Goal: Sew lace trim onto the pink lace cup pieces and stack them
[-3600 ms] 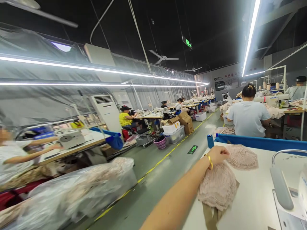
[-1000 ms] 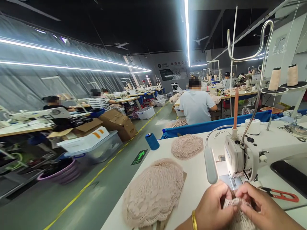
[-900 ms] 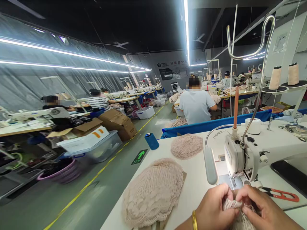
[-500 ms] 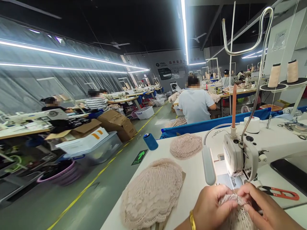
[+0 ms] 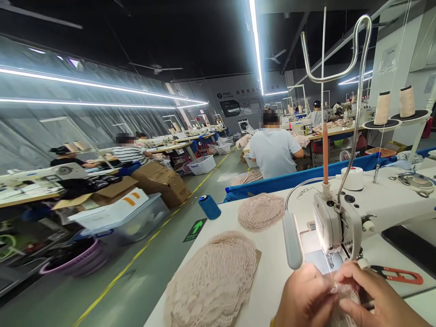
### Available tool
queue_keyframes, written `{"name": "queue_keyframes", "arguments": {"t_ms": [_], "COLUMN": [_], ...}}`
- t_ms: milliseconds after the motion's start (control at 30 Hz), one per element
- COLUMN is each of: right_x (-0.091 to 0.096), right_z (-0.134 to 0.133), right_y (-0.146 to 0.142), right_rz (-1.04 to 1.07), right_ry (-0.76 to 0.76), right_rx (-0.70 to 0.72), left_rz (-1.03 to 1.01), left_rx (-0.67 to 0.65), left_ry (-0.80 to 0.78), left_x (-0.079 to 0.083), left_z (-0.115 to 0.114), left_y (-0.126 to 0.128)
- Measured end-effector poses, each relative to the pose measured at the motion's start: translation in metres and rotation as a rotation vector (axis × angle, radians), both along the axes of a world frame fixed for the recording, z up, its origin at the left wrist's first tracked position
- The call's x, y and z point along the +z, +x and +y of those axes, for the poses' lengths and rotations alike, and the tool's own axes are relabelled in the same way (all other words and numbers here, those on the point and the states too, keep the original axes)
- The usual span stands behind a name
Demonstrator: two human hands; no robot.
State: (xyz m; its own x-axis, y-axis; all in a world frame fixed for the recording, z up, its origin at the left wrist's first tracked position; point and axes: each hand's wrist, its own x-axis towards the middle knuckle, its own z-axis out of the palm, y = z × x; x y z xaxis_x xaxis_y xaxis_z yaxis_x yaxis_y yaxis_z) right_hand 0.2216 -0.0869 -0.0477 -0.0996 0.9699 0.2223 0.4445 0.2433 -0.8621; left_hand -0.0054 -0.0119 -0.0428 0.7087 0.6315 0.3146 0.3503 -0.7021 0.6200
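Observation:
My left hand (image 5: 304, 293) is closed in a pinch on a piece of beige lace fabric (image 5: 344, 295). From the other side, my right hand (image 5: 369, 290) grips the same lace, its thumb and fingers close to the left ones. Both hands are just in front of the presser foot of a white sewing machine (image 5: 335, 222). Much of the lace is covered by my fingers. On the table to the left lie a large pile of beige lace pieces (image 5: 214, 277) and a smaller lace pile (image 5: 261, 211).
Orange-handled thread snips (image 5: 402, 275) and a black phone-like slab (image 5: 410, 247) lie right of my hands. A grey lamp (image 5: 292, 240) hangs beside the needle area. A blue thread cone (image 5: 209, 207) stands at the table's left edge. A person (image 5: 274, 150) sits ahead, back turned.
The view has shifted slightly. My fingers have drawn the lace together, and it looks more bunched between my hands. Both hands still hold it near the presser foot.

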Motion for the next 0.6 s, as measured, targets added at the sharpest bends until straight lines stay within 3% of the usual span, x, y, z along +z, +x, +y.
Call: {"name": "queue_keyframes", "arguments": {"t_ms": [167,233,300,400,500,600], "right_x": [0.002,0.003,0.005,0.007,0.008,0.007], "right_z": [0.001,0.001,0.001,0.001,0.000,-0.001], "right_y": [-0.001,-0.002,-0.002,-0.001,0.000,-0.001], "right_rz": [-0.005,-0.011,-0.014,-0.018,-0.026,-0.048], "right_ry": [-0.006,-0.004,0.007,0.040,0.068,0.111], "right_rx": [0.014,0.005,-0.001,0.023,0.053,0.052], "left_rz": [-0.004,-0.019,0.011,0.000,-0.144,-0.247], "left_rx": [0.032,0.038,0.033,0.023,-0.009,-0.053], "left_ry": [0.164,0.201,0.201,0.101,-0.063,-0.137], "left_x": [-0.034,-0.040,-0.036,-0.015,0.003,0.007], "left_z": [0.006,0.006,0.005,0.000,-0.005,-0.006], "left_y": [0.004,0.005,0.004,0.002,0.004,0.008]}}
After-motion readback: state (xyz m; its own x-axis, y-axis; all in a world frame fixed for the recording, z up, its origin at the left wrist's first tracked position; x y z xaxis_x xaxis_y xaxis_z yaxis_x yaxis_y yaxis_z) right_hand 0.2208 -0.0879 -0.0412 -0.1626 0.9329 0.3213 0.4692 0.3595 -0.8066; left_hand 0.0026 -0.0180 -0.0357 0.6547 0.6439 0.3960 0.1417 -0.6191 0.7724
